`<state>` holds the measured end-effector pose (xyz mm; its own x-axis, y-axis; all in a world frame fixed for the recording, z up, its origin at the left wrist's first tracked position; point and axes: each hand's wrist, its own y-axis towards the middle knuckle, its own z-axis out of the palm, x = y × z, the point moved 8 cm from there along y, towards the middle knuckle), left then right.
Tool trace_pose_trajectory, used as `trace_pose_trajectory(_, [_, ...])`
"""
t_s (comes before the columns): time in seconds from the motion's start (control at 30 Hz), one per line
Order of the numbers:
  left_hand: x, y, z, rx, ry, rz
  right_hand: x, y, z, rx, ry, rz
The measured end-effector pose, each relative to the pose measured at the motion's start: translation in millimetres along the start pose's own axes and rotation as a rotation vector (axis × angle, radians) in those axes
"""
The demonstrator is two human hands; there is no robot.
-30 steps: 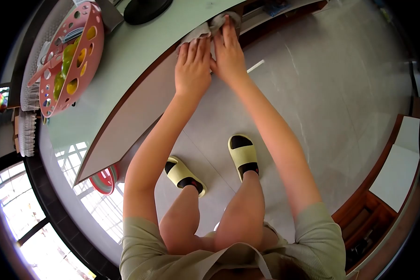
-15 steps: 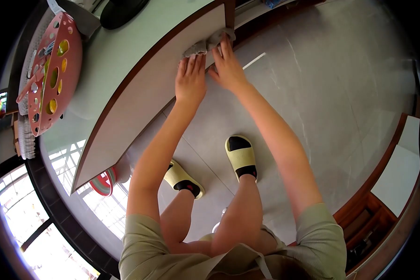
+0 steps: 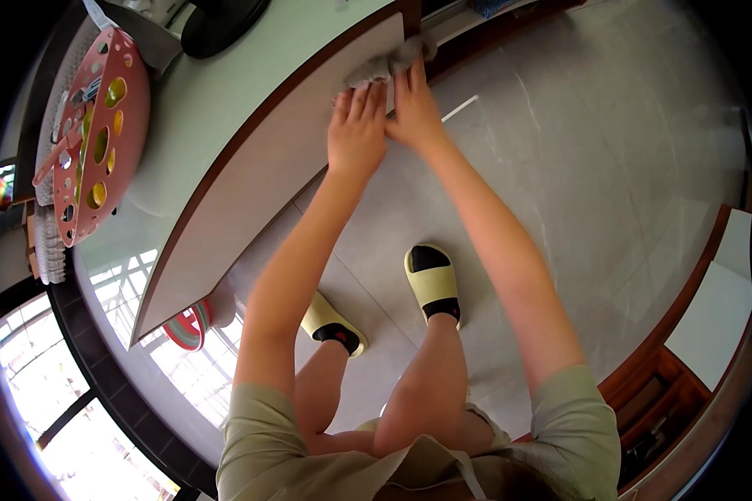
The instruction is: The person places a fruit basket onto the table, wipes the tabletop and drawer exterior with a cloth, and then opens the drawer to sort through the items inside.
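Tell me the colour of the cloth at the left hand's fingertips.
The cloth is grey, best seen in the head view.

Table top: pale green, glossy table (image 3: 200, 125) with a dark brown edge; a barred window's light reflects at its near end.
On the table: a pink basket (image 3: 132, 146) pierced with round holes, tilted in this view; farther along, a round black base (image 3: 223, 29), well apart from the basket.
Floor: grey floor (image 3: 593, 159), thin seams, glossy.
On the floor: two pale yellow slippers (image 3: 434, 288), worn, set apart.
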<state>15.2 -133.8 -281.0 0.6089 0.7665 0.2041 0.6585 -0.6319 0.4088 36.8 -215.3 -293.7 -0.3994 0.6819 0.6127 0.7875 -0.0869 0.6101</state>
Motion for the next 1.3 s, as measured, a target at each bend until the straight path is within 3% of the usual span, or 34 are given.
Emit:
trace_pose_trajectory(0.13, [-6,-24,29,0.113,0.010,-0.002,-18,-34,20,0.197,-0.018,0.070])
trace_pose_trajectory(0.23, [2,-28,27,0.102,-0.058,-0.046,-9,-33,17,0.166,0.064,0.147])
trace_pose_trajectory(0.33, [27,-26,-4,0.041,-0.053,-0.160,51,2,3,0.016,-0.130,-0.195])
trace_pose_trajectory(0.43, [43,-36,-37,0.008,-0.035,-0.203,87,14,-1,-0.050,-0.057,-0.241])
trace_pose_trajectory(0.8, [49,-121,6,0.208,0.039,-0.111,62,-79,82,0.409,-0.126,-0.035])
trace_pose_trajectory(0.9, [59,-125,-5,0.171,0.047,-0.128,81,-71,72,0.358,-0.039,-0.026])
trace_pose_trajectory(1.0, [77,-114,-48,0.018,0.061,-0.271,125,-37,60,0.201,-0.023,-0.161])
trace_pose_trajectory(1.13, [94,-118,-81,-0.061,0.137,-0.312,169,-23,57,0.025,-0.030,-0.238])
trace_pose_trajectory(1.23, [94,-147,-59,0.011,0.127,-0.338,158,-52,83,0.100,-0.068,-0.259])
trace_pose_trajectory(1.3, [93,-174,-32,0.140,0.106,-0.324,142,-80,103,0.269,-0.117,-0.251])
